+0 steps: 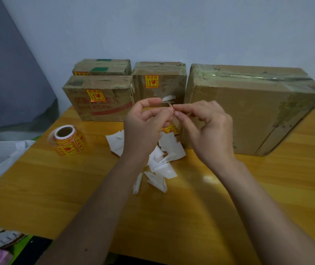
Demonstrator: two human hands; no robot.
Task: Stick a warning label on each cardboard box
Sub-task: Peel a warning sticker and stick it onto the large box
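Honestly, with the left hand [143,121] pinching the white backing strip [169,98] and the right hand [208,125] pinching the warning label [175,111] between both sets of fingertips, peel slowly so it doesn't curl before hitting the big unlabelled box [248,111] just beyond the right fingers.

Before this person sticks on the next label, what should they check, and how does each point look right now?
1. Label peeled off its backing: cannot tell, left hand and right hand are pinching it.
2. Large box face bare and reachable: ok, no sticker shows.
3. Middle box already labelled: ok.
4. Front left box labelled: ok.
5. Roll of labels within reach: ok.
6. Backing scraps out of the way: not ok, piled under the hands.
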